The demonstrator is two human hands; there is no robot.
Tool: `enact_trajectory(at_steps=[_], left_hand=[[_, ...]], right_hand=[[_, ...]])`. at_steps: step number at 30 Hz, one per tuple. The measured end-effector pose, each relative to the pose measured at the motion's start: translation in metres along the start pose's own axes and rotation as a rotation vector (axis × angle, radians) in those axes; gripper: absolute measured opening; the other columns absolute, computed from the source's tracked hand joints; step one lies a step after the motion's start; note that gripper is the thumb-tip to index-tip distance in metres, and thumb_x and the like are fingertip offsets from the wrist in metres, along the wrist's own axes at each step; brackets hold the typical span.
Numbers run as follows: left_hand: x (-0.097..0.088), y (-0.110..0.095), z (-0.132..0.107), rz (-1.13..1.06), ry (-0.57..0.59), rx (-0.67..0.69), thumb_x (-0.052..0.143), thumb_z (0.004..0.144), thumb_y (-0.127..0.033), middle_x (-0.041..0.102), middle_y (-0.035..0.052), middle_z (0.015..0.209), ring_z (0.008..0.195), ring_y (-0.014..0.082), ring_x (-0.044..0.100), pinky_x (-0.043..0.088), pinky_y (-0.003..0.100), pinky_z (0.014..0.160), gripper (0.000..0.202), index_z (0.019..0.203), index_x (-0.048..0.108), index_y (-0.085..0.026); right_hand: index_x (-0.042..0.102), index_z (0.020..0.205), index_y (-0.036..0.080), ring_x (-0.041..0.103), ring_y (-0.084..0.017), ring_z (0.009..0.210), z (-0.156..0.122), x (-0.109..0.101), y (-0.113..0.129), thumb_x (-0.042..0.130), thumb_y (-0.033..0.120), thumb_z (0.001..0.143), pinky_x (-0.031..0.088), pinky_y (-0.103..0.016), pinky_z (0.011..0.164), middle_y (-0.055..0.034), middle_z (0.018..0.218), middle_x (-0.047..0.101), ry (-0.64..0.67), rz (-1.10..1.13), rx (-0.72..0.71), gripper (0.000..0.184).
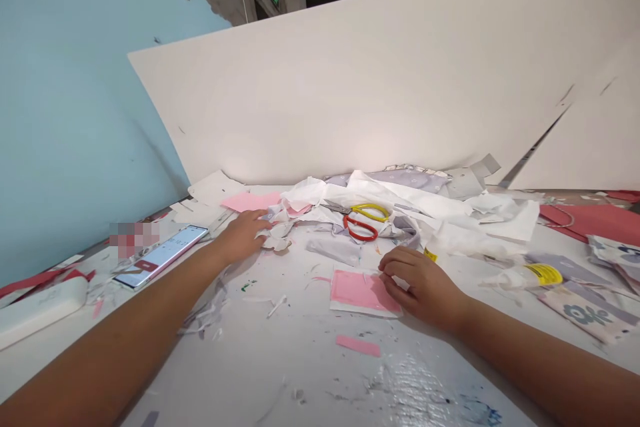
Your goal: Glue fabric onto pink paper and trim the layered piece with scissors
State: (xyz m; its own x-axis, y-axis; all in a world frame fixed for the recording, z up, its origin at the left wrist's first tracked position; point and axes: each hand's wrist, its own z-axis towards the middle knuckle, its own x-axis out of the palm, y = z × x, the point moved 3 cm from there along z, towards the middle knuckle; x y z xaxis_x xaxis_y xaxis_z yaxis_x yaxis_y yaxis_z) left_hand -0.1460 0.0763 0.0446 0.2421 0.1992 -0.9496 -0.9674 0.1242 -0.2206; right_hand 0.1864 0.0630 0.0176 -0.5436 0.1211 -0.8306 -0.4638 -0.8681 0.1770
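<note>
My left hand [246, 237] stretches forward over crumpled paper scraps [278, 237], its fingers apart and touching or just above them. Beside it lies a sheet of pink paper [250, 201]. My right hand [423, 285] hovers or rests at the right edge of a pink rectangle on white backing [361, 290]. Its fingers are loosely bent with a gap to the thumb, and I see nothing held. Scissors [367, 220] with one yellow and one red handle loop lie among the scraps between the hands. A narrow pink strip [359, 345] lies nearer to me.
A phone [163, 257] and a white case [43, 310] lie at the left. On the right are a glue bottle [525, 276], patterned packets [585, 313] and red paper [595, 221]. Crumpled white sheets [480, 213] line the back, before a tall white board [350, 93].
</note>
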Motion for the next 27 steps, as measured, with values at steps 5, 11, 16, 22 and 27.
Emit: enact_trajectory(at_steps=[5,11,16,22,27], left_hand=[[0.006,-0.017,0.049,-0.122,-0.096,-0.099,0.056,0.06,-0.032,0.061,0.0031,0.103,0.106,0.0276,0.046,0.036,0.04,0.086,0.02,0.076,0.062,-0.024],[-0.022,0.018,0.064,-0.364,-0.338,-0.308,0.052,0.064,-0.045,0.061,0.0037,0.086,0.07,0.0165,0.058,0.044,0.024,0.055,0.033,0.085,0.051,-0.02],[-0.02,0.032,0.067,-0.527,-0.373,-0.338,0.057,0.06,-0.036,0.059,0.0035,0.087,0.073,0.0152,0.058,0.044,0.022,0.056,0.032,0.086,0.051,-0.019],[-0.039,0.014,0.071,-0.689,-0.23,-0.212,0.059,0.061,-0.039,0.055,0.0056,0.114,0.092,0.0191,0.057,0.046,0.028,0.07,0.05,0.109,0.05,-0.028],[-0.036,0.031,0.055,-0.301,0.281,-0.214,0.054,0.061,-0.04,0.057,0.0036,0.115,0.099,0.0211,0.054,0.044,0.029,0.074,0.052,0.112,0.048,-0.032]], right_hand=[[0.055,0.07,0.017,0.052,-0.017,0.072,-0.002,0.0,0.001,0.044,0.014,0.077,0.042,-0.031,0.064,-0.0077,0.075,0.059,0.013,-0.022,0.012,0.014],[0.054,0.068,0.017,0.052,-0.017,0.07,0.0,0.0,0.0,0.042,0.014,0.077,0.041,-0.03,0.062,-0.0073,0.072,0.059,-0.003,-0.017,0.04,0.015],[0.053,0.066,0.017,0.052,-0.017,0.069,0.0,0.002,-0.003,0.042,0.014,0.078,0.041,-0.029,0.062,-0.0071,0.071,0.058,-0.003,-0.002,0.06,0.017],[0.052,0.064,0.017,0.052,-0.016,0.068,0.0,0.004,-0.005,0.042,0.015,0.078,0.042,-0.028,0.061,-0.0072,0.07,0.058,0.0,-0.017,0.069,0.017],[0.052,0.065,0.018,0.053,-0.016,0.069,0.0,0.005,-0.005,0.041,0.015,0.079,0.042,-0.028,0.061,-0.0072,0.071,0.058,0.003,-0.008,0.067,0.018]])
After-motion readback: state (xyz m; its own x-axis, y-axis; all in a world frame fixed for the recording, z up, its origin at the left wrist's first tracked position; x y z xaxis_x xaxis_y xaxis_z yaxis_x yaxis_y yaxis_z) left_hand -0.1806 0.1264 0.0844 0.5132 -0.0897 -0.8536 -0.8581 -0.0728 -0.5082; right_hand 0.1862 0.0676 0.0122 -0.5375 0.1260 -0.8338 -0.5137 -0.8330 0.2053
